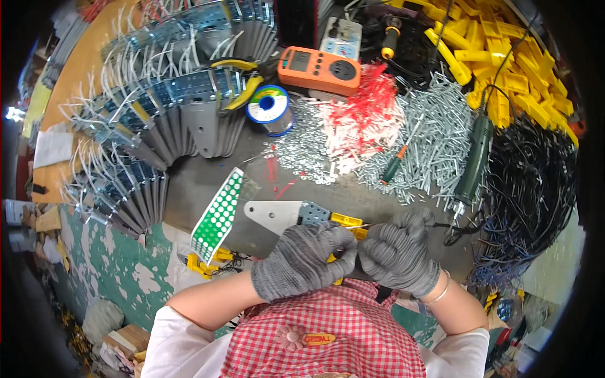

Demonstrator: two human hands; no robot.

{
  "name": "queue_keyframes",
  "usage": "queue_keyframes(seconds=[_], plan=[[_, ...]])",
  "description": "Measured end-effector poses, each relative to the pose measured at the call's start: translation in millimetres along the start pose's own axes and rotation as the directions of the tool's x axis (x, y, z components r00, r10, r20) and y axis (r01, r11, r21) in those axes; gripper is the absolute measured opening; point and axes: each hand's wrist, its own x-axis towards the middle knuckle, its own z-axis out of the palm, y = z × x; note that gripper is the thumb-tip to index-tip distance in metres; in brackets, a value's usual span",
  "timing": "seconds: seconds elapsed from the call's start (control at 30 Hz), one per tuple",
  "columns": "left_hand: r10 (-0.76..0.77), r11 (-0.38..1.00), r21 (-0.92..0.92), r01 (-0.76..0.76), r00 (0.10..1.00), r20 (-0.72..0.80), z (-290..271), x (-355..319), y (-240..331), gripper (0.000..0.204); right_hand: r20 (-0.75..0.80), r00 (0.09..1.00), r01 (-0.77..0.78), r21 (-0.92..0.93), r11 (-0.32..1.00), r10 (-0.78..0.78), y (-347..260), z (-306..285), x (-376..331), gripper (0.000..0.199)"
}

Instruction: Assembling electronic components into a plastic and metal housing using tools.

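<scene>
My left hand (305, 259), in a grey knitted glove, is closed around a yellow plastic piece (345, 220) that shows above and below its fingers. Beside that piece lies a flat grey metal bracket (272, 215) with holes and a bluish perforated metal section (313, 213). My right hand (401, 253), gloved alike, has its fingers drawn together close to the left fingertips. A thin light strand (360, 226) runs from the yellow piece towards the right fingers; whatever those fingers pinch is hidden. A green sheet of white round stickers (218, 217) lies left of the bracket.
Rows of grey brackets with white wires (126, 120) fill the left. Behind my hands are a solder spool (270, 110), an orange meter (319, 70), screws (435, 135), red-and-white sleeves (365, 120) and a green-handled screwdriver (392, 170). Rightward: a dark green-handled tool (474, 160), black cables (529, 189), yellow parts (504, 57).
</scene>
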Motion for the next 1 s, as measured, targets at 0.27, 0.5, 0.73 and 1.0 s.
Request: queue_keyframes(seconds=[0.27, 0.5, 0.73, 1.0], plan=[[0.292, 0.902, 0.373, -0.219, 0.944, -0.153, 8.9, -21.7, 12.1, 0.029, 0.195, 0.966, -0.207, 0.178, 0.962, 0.172, -2.1, -12.7, 15.0, 0.020], [-0.126, 0.706, 0.665, 0.243, 0.967, -0.220, -102.2, -39.7, -61.4, 0.027, 0.135, 0.982, -0.172, 0.369, 0.913, 0.131, -4.5, -41.5, 5.4, 0.031], [0.065, 0.686, 0.727, -0.045, 0.998, 0.000, -121.3, -33.0, -82.1, 0.020, 0.071, 0.969, -0.246, 0.381, 0.891, 0.237, 2.2, -36.8, 6.4, 0.025], [-0.080, 0.418, 0.903, -0.100, 0.986, 0.146, -114.5, -26.2, -58.8, 0.033, -0.039, 0.851, -0.473, 0.378, 0.796, 0.524, 62.2, -32.6, 43.1, 0.010]])
